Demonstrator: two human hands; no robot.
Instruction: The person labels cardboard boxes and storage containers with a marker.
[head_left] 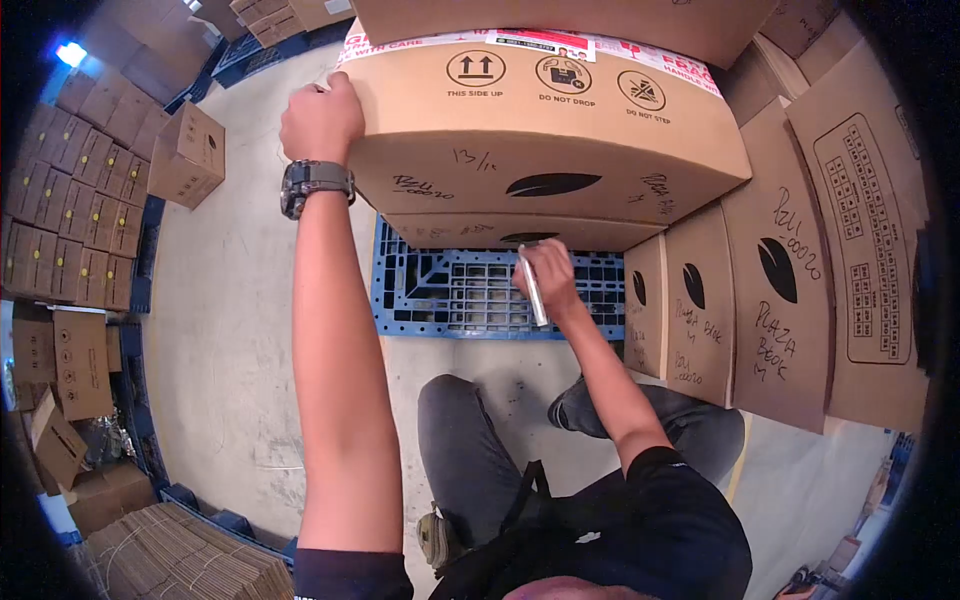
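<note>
Head view shows a concrete warehouse floor point(230, 300) with a blue pallet point(470, 295) bearing stacked cardboard boxes, the left hand point(320, 118) gripping the upper box point(540, 130) corner, the right hand point(548, 275) closed around a marker point(533, 290) against the lower box point(500, 230).

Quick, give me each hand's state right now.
Left hand: gripping the corner of the top cardboard box.
Right hand: closed around a marker, at the lower box.
</note>
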